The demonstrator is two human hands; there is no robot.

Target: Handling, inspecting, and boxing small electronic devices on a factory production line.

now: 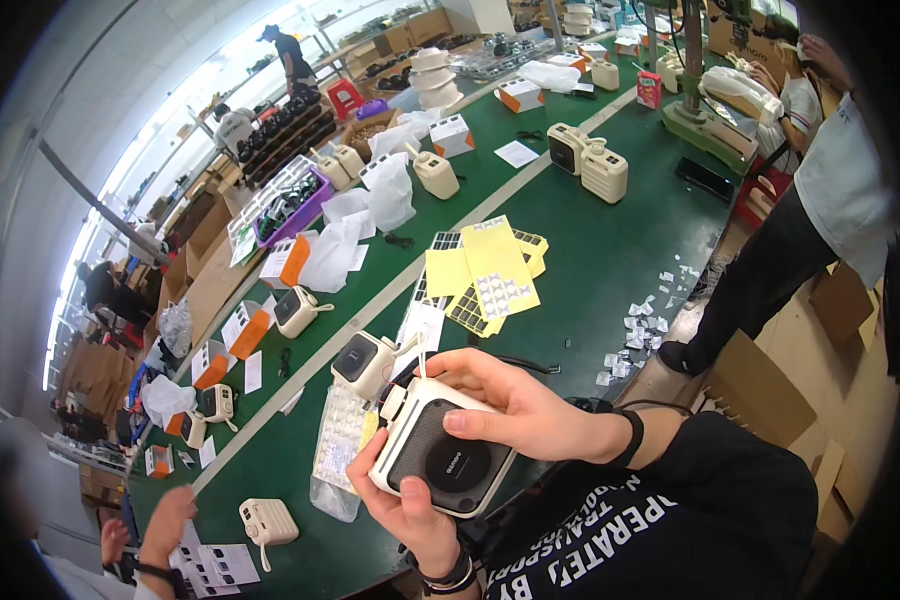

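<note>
Between my two hands, above the table edge, is a cream box-shaped device (448,462) with a dark mesh front, a round black disc and a strap loop. It looks like a portable speaker. My left hand (410,510) grips its left and lower side, thumb on the front. My right hand (505,405) holds the upper right, its thumb on the mesh. Just beyond stands a similar cream device (362,362), with dark cords between the two. Under my left hand lies a clear plastic bag (335,450) of small pale parts, partly hidden.
Sticker sheets (490,262) lie on the green table (570,250); paper scraps (635,335) litter its right side. More cream devices (268,522), orange-white boxes (245,328) and a purple basket (295,208) stand around. A co-worker's hand (170,515) is lower left; another person (800,230) stands right.
</note>
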